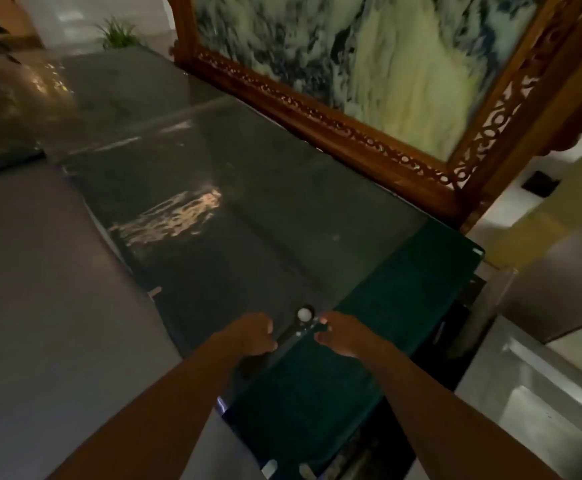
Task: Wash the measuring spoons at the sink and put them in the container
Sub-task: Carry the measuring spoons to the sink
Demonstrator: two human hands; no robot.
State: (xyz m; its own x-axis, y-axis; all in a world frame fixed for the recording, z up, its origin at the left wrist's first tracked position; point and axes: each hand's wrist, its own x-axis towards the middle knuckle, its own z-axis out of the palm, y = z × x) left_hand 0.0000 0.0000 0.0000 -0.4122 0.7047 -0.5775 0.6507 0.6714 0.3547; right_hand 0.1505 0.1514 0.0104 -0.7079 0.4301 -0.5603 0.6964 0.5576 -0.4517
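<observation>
Where two bare forearms reach out over the dark green glass tabletop (317,393), the left hand (251,336) is curled tight around the near end of a dark, slim measuring spoon handle (291,337), one handle as far as the blur allows. The right hand (339,336) hovers just beside its far end, fingers (324,321) loosely bent, holding nothing. Just beyond both sets of fingertips sits one small pale round spoon bowl (305,314). Farther off stands one carved wooden frame (317,116) around a marbled panel.
</observation>
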